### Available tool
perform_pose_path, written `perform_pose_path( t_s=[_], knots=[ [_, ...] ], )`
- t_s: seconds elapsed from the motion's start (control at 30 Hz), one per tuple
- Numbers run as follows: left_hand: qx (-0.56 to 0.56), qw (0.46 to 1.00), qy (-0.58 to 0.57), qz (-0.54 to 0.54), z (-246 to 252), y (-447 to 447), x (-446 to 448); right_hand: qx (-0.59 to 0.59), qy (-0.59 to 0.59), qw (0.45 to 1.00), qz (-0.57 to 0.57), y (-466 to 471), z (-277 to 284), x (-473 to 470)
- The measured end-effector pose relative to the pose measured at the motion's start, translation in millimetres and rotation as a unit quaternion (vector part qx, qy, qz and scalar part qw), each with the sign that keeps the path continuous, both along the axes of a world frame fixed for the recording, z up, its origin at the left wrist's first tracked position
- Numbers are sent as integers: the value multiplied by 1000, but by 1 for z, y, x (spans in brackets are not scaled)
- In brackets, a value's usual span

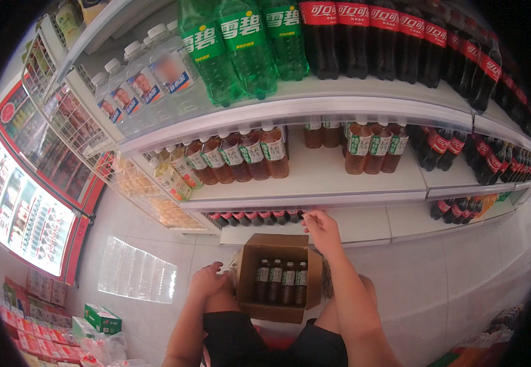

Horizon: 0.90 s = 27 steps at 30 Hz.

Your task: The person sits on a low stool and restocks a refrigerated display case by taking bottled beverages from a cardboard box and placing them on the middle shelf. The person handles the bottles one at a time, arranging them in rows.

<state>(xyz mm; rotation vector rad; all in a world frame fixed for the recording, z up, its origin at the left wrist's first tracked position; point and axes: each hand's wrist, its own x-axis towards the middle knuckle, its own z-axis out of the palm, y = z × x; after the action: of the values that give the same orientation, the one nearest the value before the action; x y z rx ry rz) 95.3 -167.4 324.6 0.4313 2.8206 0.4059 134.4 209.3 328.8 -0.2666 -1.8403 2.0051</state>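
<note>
An open cardboard box (272, 314) stands on the floor between my knees. Inside, several small dark tea bottles (288, 282) with green-and-white labels stand upright at the bottom. My left hand (208, 280) lies on my left knee beside the box, with nothing in it. Above the box's far right corner is my right hand (321, 231), fingers curled, close to the front of the bottom shelf (352, 227). Whether its fingertips touch or pinch anything is too small to tell. Several cola bottles (265, 218) with red labels line that shelf to its left.
On the middle shelf (318, 176) stand tea bottles (244, 153) in two groups. Large green soda bottles (247, 46), cola bottles (352, 41) and clear water bottles (146, 87) fill the upper shelf. A wire rack (70, 124) and lit drinks fridge (22, 206) are at left.
</note>
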Motion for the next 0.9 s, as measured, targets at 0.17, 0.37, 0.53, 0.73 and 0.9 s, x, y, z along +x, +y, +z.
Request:
perform_pose_path(
  t_s=[0.17,0.37,0.53,0.73,0.9],
  knots=[
    [-4,1000,-6,-10,0,12,1,-1,-14,1000,5,-7,1,-5],
    [-33,999,16,-36,1,25,4,12,-25,999,24,-9,6,-4],
    [-19,1000,7,-5,1,18,1,3,-14,1000,-6,-2,5,1],
    [-5,1000,-5,12,4,6,0,-5,-11,1000,-3,4,8,6],
    [4,1000,-1,5,8,6,1,-2,-12,1000,1,-3,11,4]
  ],
)
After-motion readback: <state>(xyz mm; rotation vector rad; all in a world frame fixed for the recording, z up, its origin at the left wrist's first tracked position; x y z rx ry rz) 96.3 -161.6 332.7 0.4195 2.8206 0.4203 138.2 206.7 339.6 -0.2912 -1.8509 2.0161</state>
